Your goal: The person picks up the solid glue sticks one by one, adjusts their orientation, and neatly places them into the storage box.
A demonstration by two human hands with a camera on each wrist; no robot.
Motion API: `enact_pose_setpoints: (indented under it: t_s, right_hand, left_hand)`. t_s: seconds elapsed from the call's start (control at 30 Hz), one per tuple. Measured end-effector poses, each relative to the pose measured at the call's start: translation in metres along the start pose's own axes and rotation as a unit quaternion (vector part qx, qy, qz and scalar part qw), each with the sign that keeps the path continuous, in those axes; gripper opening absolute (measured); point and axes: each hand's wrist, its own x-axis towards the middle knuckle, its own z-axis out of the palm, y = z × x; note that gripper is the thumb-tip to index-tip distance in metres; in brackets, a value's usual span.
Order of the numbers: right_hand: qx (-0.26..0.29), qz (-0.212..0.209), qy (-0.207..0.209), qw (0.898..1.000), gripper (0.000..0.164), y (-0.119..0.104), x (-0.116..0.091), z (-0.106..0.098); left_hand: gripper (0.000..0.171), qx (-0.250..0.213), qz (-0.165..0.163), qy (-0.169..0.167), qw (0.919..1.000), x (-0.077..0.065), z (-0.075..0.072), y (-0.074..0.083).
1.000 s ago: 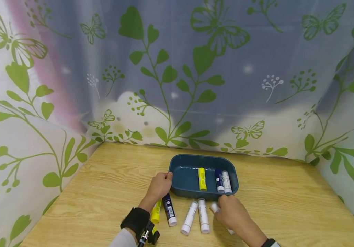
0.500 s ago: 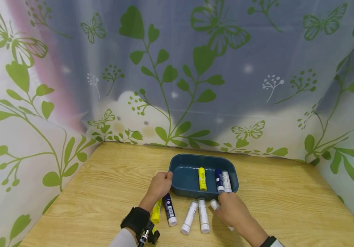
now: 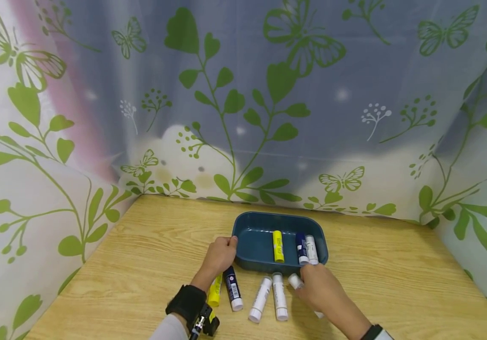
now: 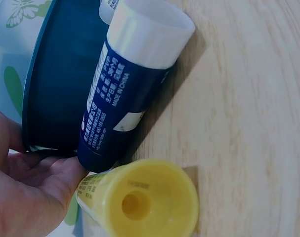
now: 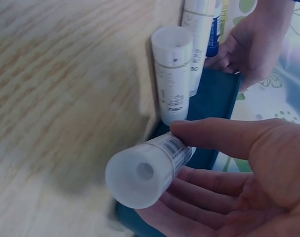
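My left hand point(image 3: 218, 259) holds the left end of a dark teal tray point(image 3: 249, 236), thumb at the rim. In the right wrist view, my right hand point(image 5: 229, 173) pinches a white glue stick point(image 5: 145, 170) between thumb and fingers, its hollow base facing the camera. That hand is at the tray's front right edge in the head view and covers much of the stick. Inside the tray lie a yellow glue stick point(image 3: 278, 246), a navy one point(image 3: 302, 248) and a white one point(image 3: 311, 250).
Two white glue sticks, one left point(image 3: 260, 300) and one right point(image 3: 280, 297), lie before the tray. A navy glue stick point(image 3: 233, 289) and a yellow glue stick point(image 3: 215, 292) lie near my left wrist. Patterned curtains point(image 3: 243, 118) enclose the wooden table point(image 3: 396, 278).
My right hand has shifted slightly up toward the tray with the white glue stick. The left hand and the tray stay where they were.
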Motion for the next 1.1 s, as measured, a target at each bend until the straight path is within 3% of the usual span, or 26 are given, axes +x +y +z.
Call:
enact_pose_setpoints:
  t_s: [0.37,0.87,1.1]
  right_hand:
    - [0.0,-0.015,-0.001,1.0,0.032,-0.007,-0.004,-0.013]
    - [0.056,-0.009,-0.039,0.998,0.046,-0.012,0.0,-0.036]
    - [0.045,-0.02,-0.027,0.998,0.036,-0.013,0.006,-0.046]
  left_hand:
    - [0.042,0.002,0.006,0.004,1.0,0.0,0.001,0.0]
    - [0.042,0.002,0.001,0.002,1.0,0.0,0.0,0.001]
    - [0.042,-0.002,0.0,0.004,1.0,0.0,0.001,0.002]
